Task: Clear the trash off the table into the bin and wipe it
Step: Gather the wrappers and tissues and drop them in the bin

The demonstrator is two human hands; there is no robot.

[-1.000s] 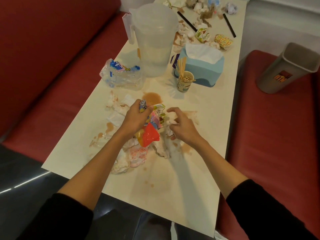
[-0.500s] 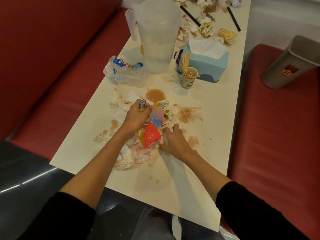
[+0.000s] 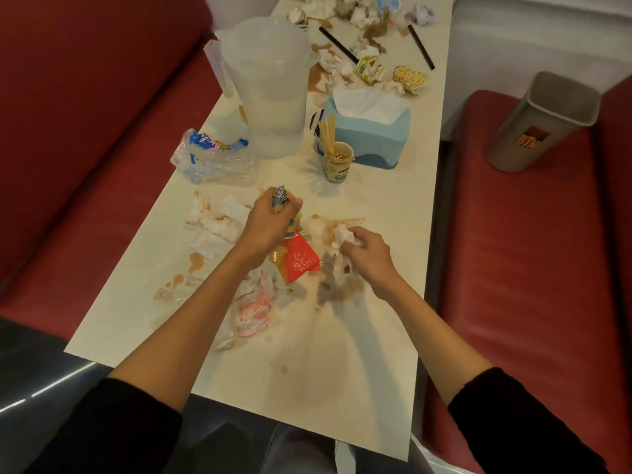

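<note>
So the left hand (image 3: 270, 224) has its fingers curled tight round a scrunched bundle of colourful plastic snack wrappers (image 3: 298, 258); a blue-and-yellow end pokes out past the thumb and a shiny red bit hangs below the palm. The right hand (image 3: 368, 252) has its fingertips bunched together, pinching a crumpled white tissue wad (image 3: 342, 234) that sits on the cream rectangular table (image 3: 376, 388), just right of the left knuckles. There's a brown liquid smear (image 3: 337, 292) under the right wrist, with more blotches past those fingertips.

Left of the left fingers lies a spread of stained white paper napkins (image 3: 219, 220); another soggy pinkish napkin clump (image 3: 253, 309) lies under the left forearm. Beyond the left fingers there's a crushed clear plastic bottle with a blue label (image 3: 215, 159), then a big frosted plastic pitcher (image 3: 270, 87). Beyond the right fingertips stands a small paper cup of wooden sticks (image 3: 337, 162), touching or nearly touching a light blue tissue box (image 3: 369, 131). Further out, a heap of crumpled tissues and wrappers (image 3: 359, 15) and two black straws (image 3: 338, 46) litter the far end.

The grey plastic bin with an orange label (image 3: 543, 121) stands on the red padded bench (image 3: 513, 268), well off to the right of the right fingers.
</note>
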